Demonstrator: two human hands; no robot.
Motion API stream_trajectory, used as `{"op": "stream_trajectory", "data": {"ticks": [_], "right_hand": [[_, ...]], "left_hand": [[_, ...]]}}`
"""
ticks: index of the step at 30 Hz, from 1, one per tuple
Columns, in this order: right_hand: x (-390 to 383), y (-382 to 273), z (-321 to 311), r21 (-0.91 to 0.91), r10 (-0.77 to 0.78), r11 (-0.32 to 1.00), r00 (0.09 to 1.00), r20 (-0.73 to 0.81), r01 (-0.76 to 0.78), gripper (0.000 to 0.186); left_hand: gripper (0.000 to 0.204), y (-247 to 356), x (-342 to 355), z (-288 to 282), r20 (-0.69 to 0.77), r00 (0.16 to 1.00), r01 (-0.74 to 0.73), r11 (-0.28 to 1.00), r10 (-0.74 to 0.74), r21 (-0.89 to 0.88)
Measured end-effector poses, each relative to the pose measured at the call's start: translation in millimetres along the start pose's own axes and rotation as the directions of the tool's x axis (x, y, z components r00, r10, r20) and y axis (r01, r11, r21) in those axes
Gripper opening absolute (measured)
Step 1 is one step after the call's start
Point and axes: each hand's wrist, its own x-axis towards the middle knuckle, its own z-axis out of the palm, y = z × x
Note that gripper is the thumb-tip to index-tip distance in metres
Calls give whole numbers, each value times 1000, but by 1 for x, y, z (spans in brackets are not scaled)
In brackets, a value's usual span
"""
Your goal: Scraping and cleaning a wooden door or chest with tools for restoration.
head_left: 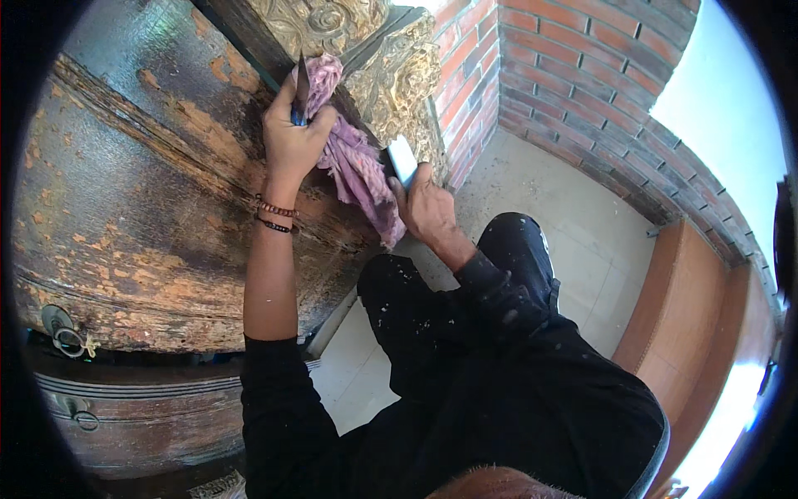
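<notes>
My left hand (293, 143) is closed round a small knife (302, 81) with a dark pointed blade and a bit of blue at its base. A crumpled pink-purple cloth (357, 170) is bunched against the same hand and hangs down toward my right knee. In my right hand (431, 209) is a flat, pale white-and-blue tool (402, 160), its kind unclear, gripped between thumb and fingers. It lies close to the carved gilded wood (395, 87), though I cannot tell whether they touch. Under my left forearm spreads a worn wooden top (158, 208) with flaking paint.
A metal ring pull (68, 339) hangs at the near left, above a wooden drawer front (166, 424) with another ring. Beyond the carving rises a red brick wall (573, 75). A brown wooden ledge (677, 308) runs along the right, beside the dusty tiled floor (582, 241).
</notes>
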Motion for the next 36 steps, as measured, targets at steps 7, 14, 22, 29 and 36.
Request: {"op": "stream_trajectory", "data": {"ticks": [7, 14, 22, 29, 36], "right_hand": [[-26, 55, 27, -14, 65, 998, 996, 53, -64, 55], [-38, 82, 65, -156, -225, 966, 969, -106, 207, 50], [-6, 47, 25, -159, -129, 978, 991, 44, 134, 47], [-13, 32, -7, -109, 20, 994, 994, 112, -8, 46], [15, 27, -1, -40, -215, 975, 976, 34, 216, 46]], "left_hand": [[43, 0, 2, 4, -27, 1000, -6, 996, 9, 92], [40, 5, -4, 12, -61, 997, 55, 998, -56, -23], [41, 6, 0, 7, -39, 996, 78, 997, -77, 2], [43, 7, -3, 8, -36, 995, 95, 992, -98, -81], [46, 3, -9, 10, -56, 986, 155, 984, -160, -87]]}}
